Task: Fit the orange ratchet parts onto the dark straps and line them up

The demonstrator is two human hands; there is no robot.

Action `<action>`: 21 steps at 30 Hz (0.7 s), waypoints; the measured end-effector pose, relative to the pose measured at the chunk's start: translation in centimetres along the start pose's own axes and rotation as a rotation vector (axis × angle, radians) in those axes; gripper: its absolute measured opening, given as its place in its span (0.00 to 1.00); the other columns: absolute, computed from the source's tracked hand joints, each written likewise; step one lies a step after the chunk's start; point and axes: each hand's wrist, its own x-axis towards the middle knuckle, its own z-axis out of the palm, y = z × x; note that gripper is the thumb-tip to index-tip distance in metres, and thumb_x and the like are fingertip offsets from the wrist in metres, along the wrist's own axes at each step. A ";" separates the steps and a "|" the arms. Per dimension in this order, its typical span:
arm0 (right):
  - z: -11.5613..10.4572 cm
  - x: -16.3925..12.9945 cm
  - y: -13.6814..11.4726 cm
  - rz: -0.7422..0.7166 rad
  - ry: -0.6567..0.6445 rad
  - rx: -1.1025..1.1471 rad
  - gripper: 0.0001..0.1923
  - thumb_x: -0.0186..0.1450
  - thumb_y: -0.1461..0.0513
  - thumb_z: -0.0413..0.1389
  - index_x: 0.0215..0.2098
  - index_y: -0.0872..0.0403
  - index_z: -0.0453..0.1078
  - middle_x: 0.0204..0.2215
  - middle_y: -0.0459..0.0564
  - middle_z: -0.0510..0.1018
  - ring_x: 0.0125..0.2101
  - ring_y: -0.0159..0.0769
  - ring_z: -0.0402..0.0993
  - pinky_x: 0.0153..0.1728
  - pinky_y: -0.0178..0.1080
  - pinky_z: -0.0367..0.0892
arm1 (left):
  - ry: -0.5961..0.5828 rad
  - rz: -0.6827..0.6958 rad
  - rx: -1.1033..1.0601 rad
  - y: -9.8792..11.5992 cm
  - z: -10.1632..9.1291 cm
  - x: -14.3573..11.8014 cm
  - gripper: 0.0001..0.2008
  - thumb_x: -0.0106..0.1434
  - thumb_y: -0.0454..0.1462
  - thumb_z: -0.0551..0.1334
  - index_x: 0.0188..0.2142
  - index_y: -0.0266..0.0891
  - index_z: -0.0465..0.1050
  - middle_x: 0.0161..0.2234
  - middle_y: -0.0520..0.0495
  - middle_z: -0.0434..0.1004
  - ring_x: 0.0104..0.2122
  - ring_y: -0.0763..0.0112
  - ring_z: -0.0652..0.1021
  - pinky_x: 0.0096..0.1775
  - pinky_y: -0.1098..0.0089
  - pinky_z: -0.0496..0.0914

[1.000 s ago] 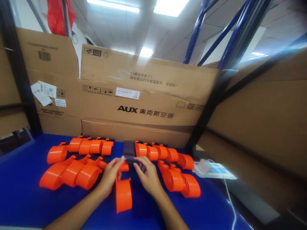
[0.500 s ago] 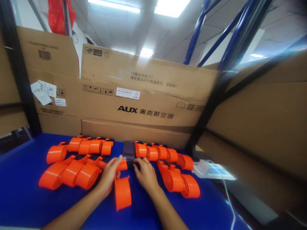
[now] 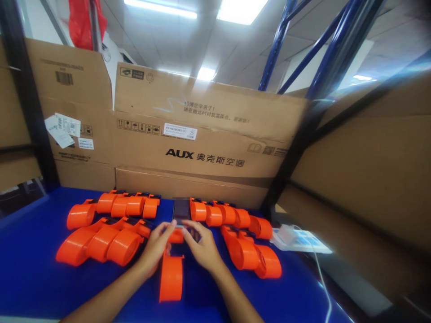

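- Right hand (image 3: 204,244) has risen from low beside the dark rectangular object (image 3: 181,211) to the upper end of the held orange holder (image 3: 171,278), whose loop has shifted slightly left and down over the last half second
- Left hand (image 3: 158,244) is closed around the holder's upper part, thumb on top, the loop hanging below the fingers
- Right thumb and forefinger are nearly together, the other fingers loosely curled; whether they pinch anything, I cannot tell
- The held holder is at the middle of the blue table (image 3: 205,303), in front of the dark object
- More orange holders lie in two rows on either side, left group (image 3: 101,244) and right group (image 3: 243,252)
- Behind them stands a cardboard panel (image 3: 212,143) printed AUX
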 end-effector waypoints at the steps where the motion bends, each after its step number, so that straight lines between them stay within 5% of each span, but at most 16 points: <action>1: 0.2 0.0 0.2 0.013 -0.006 0.027 0.16 0.67 0.53 0.55 0.48 0.52 0.76 0.34 0.50 0.81 0.29 0.35 0.72 0.31 0.35 0.68 | -0.011 0.002 0.008 -0.1 0.0 0.0 0.26 0.53 0.58 0.66 0.37 0.39 0.74 0.18 0.59 0.62 0.12 0.80 0.63 0.15 0.77 0.56; 5: 0.5 0.1 0.8 0.051 0.004 0.082 0.16 0.65 0.52 0.57 0.41 0.54 0.77 0.29 0.48 0.79 0.25 0.33 0.69 0.27 0.33 0.65 | -0.056 -0.001 0.045 -0.1 0.1 0.0 0.24 0.54 0.58 0.65 0.36 0.39 0.74 0.17 0.59 0.62 0.11 0.80 0.62 0.15 0.77 0.55; 12: 0.0 0.3 1.1 0.089 0.022 0.057 0.16 0.66 0.51 0.56 0.38 0.55 0.76 0.27 0.47 0.77 0.26 0.34 0.68 0.28 0.33 0.65 | -0.124 0.070 0.005 1.2 0.4 -0.9 0.19 0.53 0.49 0.71 0.39 0.39 0.78 0.31 0.49 0.79 0.18 0.78 0.69 0.22 0.75 0.61; 21: -0.1 0.5 0.7 0.081 0.063 0.099 0.16 0.67 0.50 0.55 0.36 0.54 0.74 0.31 0.48 0.77 0.30 0.36 0.71 0.31 0.34 0.67 | -0.061 0.094 -0.032 1.9 0.9 -1.2 0.23 0.51 0.48 0.72 0.44 0.38 0.79 0.15 0.55 0.69 0.20 0.70 0.72 0.25 0.73 0.65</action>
